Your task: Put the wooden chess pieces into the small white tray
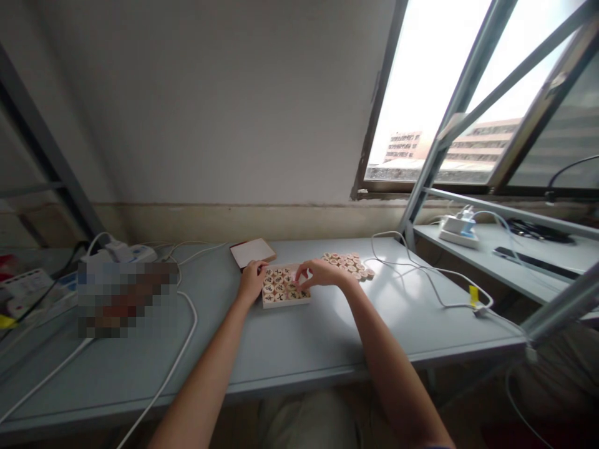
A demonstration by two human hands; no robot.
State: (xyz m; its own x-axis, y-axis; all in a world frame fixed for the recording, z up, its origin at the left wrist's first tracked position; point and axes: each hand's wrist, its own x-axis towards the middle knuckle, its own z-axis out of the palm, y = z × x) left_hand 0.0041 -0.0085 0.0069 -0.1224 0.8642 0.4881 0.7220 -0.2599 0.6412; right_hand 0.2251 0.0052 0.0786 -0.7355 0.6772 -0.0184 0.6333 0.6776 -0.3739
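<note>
A shallow white box [286, 303] stands on the grey desk, with round wooden pieces [279, 287] bearing dark characters laid in rows inside it. At the box's left side rests my left hand [253, 279], its fingers bent against the edge near the upper left corner. Over the box's right part, my right hand [316, 274] has thumb and forefinger curved down to the pieces; whatever lies between the fingertips is too small to make out. More round pieces [349, 264] lie grouped on the desk just beyond my right hand. Behind the box is its open lid [253, 252].
White cables [189, 318] run over the desk at the left, near power strips [135, 252] and a blurred-out object [126, 299]. Another cable [433, 269] loops across the right side. Metal frame posts [421, 187] rise at the desk's right end, beside a second desk [491, 249].
</note>
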